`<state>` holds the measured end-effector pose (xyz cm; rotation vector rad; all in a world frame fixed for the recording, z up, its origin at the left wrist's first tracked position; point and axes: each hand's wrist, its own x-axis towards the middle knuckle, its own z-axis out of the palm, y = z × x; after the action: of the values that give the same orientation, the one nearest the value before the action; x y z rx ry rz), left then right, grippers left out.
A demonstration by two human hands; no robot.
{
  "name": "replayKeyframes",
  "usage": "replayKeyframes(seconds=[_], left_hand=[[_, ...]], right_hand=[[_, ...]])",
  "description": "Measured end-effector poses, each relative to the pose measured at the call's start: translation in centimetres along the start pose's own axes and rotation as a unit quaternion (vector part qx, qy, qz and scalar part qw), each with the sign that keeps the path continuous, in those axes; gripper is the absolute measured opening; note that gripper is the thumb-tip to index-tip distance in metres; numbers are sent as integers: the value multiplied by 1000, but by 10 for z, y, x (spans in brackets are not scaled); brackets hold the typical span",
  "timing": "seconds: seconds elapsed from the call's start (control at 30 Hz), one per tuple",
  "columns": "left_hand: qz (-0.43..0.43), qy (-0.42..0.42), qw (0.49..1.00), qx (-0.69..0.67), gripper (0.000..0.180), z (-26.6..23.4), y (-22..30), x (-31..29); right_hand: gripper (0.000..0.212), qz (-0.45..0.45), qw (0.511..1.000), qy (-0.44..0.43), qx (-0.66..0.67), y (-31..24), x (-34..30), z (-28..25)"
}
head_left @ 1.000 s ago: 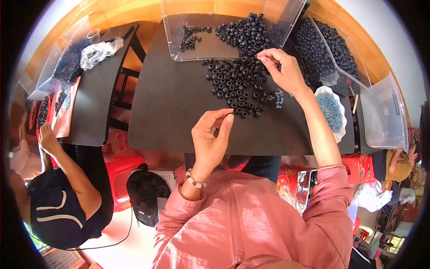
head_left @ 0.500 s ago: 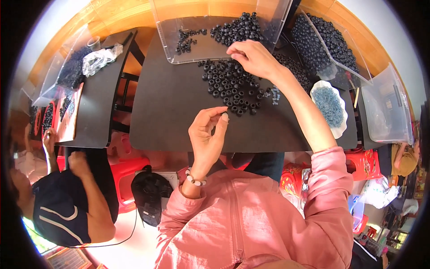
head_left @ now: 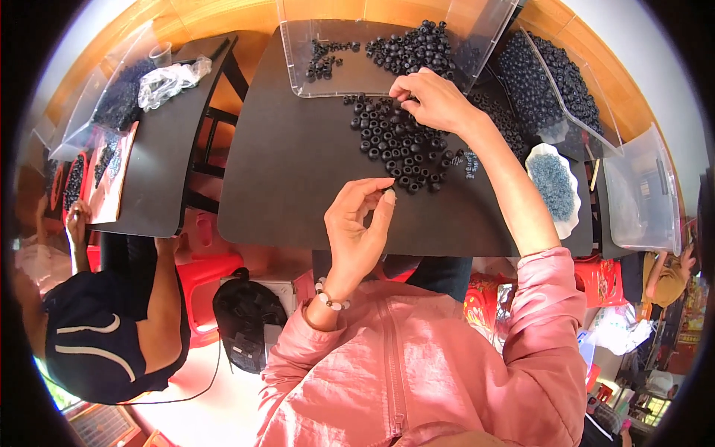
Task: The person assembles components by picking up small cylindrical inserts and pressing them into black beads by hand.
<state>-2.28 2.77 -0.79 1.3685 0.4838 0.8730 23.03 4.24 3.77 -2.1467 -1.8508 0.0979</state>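
Note:
My left hand is raised over the near part of the dark table. Its thumb and forefinger pinch a small black bead, mostly hidden by the fingertips. Farther off, my right hand hovers with bent fingers at the far end of a loose pile of black beads, close to the near wall of a clear plastic box. Whatever its fingertips may hold is hidden. Inside that box lie more black beads.
On the right stand a white scalloped dish of small blue-grey beads, a bin full of black beads and a clear plastic container. A co-worker sits at another table on the left.
My right hand has come from over the clear box toward me, to the far end of the pile, its fingers more bent. The left hand keeps its pinch. The whole view has shifted slightly.

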Motion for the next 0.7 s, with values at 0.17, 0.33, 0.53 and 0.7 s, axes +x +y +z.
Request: replayKeyframes(seconds=[0.17,0.33,0.53,0.7], left_hand=[[8,-1,1000,0,17,1,-1,1],[4,9,999,-32,17,2,0,-2],[-89,-14,983,-159,17,1,17,-15],[-303,-125,847,-417,28,14,25,-31]], right_hand=[[11,-25,996,80,19,7,-10,-7],[13,-12,987,153,41,-5,-50,-33],[11,65,966,209,137,-44,-134,-29],[12,3,943,243,229,-82,-177,-14]])
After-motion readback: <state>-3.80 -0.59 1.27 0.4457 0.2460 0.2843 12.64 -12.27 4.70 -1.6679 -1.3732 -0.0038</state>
